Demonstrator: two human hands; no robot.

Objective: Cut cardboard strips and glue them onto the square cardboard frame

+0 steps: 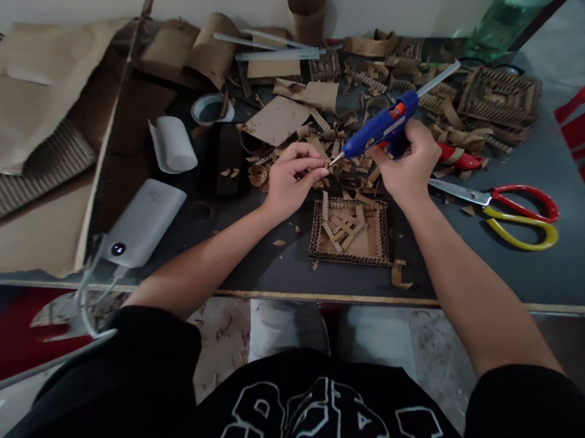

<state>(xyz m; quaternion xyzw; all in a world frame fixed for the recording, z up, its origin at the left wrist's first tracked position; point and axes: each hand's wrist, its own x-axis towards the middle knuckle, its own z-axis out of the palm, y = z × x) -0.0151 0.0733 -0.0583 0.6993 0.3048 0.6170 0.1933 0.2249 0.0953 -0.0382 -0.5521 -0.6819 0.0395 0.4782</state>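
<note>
My right hand (413, 162) is wrapped round the handle of a blue hot glue gun (379, 128), with a clear glue stick (438, 78) poking out of its back end. The gun's metal nozzle points down and left at the fingertips of my left hand (294, 176). Those fingertips pinch a small piece of cardboard (327, 168), mostly hidden by the fingers, and the nozzle is at or touching it. Just below the hands lies a square cardboard tray (316, 237) with corrugated walls and several thin cardboard strips (344, 229) inside.
Scissors (504, 207) with red and yellow handles lie at right. Cardboard scraps cover the back, near a square corrugated piece (501, 97) and a cardboard tube (305, 16). At left are a white power bank (146, 225) with a cable, a paper roll (172, 145) and cardboard sheets (34, 114).
</note>
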